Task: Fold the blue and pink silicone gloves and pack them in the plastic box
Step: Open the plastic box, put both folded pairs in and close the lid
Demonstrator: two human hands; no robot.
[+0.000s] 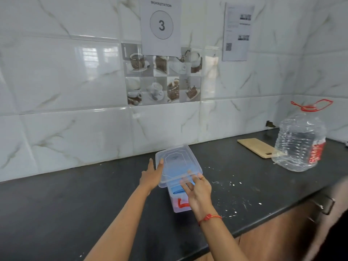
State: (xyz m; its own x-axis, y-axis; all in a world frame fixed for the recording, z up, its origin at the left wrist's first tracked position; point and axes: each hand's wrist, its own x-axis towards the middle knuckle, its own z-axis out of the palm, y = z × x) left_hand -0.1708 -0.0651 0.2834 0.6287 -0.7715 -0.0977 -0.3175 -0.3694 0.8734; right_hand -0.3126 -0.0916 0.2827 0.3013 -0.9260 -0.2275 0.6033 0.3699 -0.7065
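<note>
Plastic box (181,206) — blue glove (177,189) inside, lid (178,164) half on.

box lid (178,164) clear | glove (177,189) blue | counter (75,204) black, white specks | wall tiles (66,81) white marble veining | water jug (300,140) clear, red handle | cutting board (256,147) tan | bracelet (209,217) red

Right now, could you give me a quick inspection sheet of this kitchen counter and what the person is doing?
Surface: dark stone counter, white specks on its right part.
Job's things: clear plastic box holding a folded blue silicone glove; clear plastic lid tilted over it, not closed; pink glove not discernible.
Clutter: large clear water jug, pale wooden cutting board.
Fingers: left hand holds the lid's left edge; right hand holds its near edge.
Cables: nothing seen.
Surroundings: marbled white wall tiles, paper sign numbered 3.
</note>
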